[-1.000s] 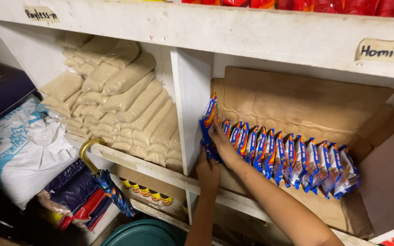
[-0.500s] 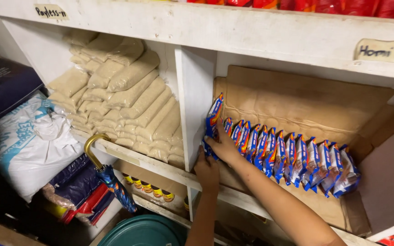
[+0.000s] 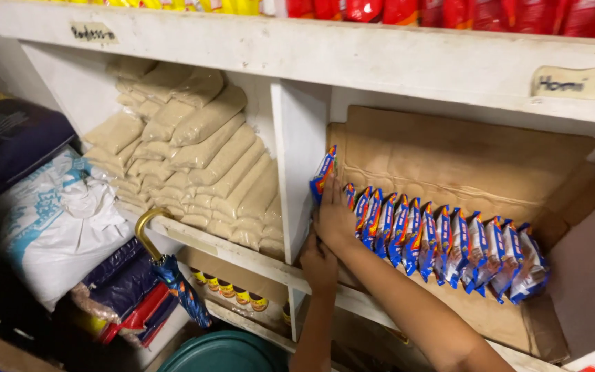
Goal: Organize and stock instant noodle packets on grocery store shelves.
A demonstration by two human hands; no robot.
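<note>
White wooden shelving (image 3: 297,145), two compartments; left compartment stacked with tan bags (image 3: 194,165); right compartment lined with cardboard (image 3: 463,165), holding a row of blue snack packets (image 3: 449,244) standing on edge; right hand (image 3: 333,219) flat against the leftmost packets; left hand (image 3: 319,263) just below at the shelf edge, grip unclear.

- Your right hand (image 3: 334,219) covers the lower part of the leftmost blue packet (image 3: 324,173), at nine o'clock of the row of blue packets (image 3: 442,241).
- Your left hand (image 3: 319,263) hides its own fingertips against the shelf divider (image 3: 297,165).
- The red packets (image 3: 463,12) at twelve o'clock are cut off by the top edge.
- The green tub (image 3: 225,353) at six o'clock runs off the bottom edge.
- The small bottles (image 3: 232,293) are too small to tell apart.
</note>
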